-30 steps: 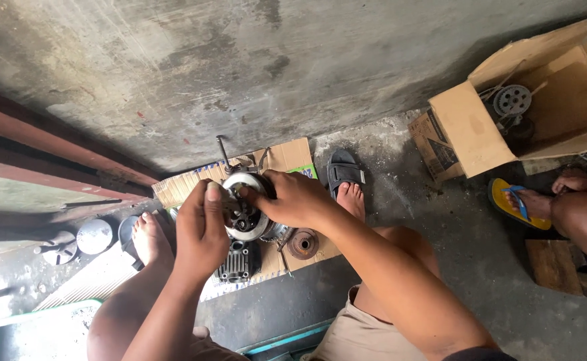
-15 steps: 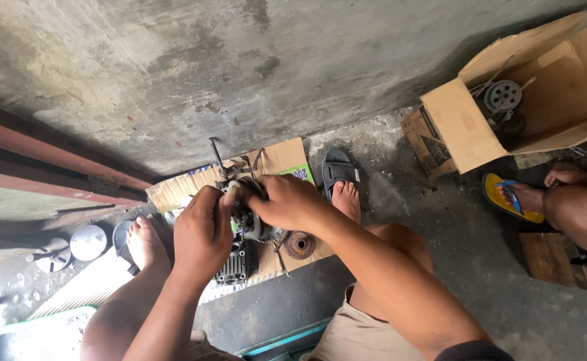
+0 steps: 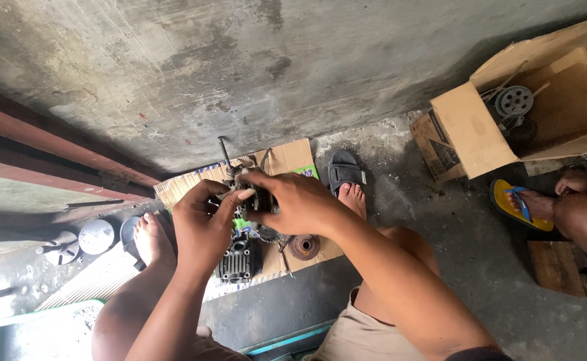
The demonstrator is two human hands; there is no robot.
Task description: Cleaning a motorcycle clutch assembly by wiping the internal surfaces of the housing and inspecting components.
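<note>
Knees drawn up at the bottom of the view, beige shorts between them. Just beyond, left hand [image 3: 203, 224] and right hand [image 3: 293, 200] brought together over the cardboard sheet [image 3: 290, 157]. Right closed around a dark metal engine part [image 3: 257, 199], fingers wrapped over its top; left curled beside it, thumb and fingertips pinching at the near edge. Held clear of the sheet, above the other pieces, not resting on anything.

Step in hand, by the look of it: working something at the part's left side while gripping it steady. Any further move calls for a firm hold from the right and fine fingertip work from the left (little room between the two).

Part itself mostly hidden by fingers: blackish, grimy, compact, exact shape hard to tell.

Below the hands, a black finned cylinder head [image 3: 240, 257] and a rusty round piece [image 3: 304, 246] on the sheet. Bare feet either side, a black sandal [image 3: 343, 170] just past the right one. Farther off, an open cardboard box [image 3: 467, 127] with a sprocket [image 3: 513, 100] inside, and another person's foot in a yellow flip-flop [image 3: 521, 204].
</note>
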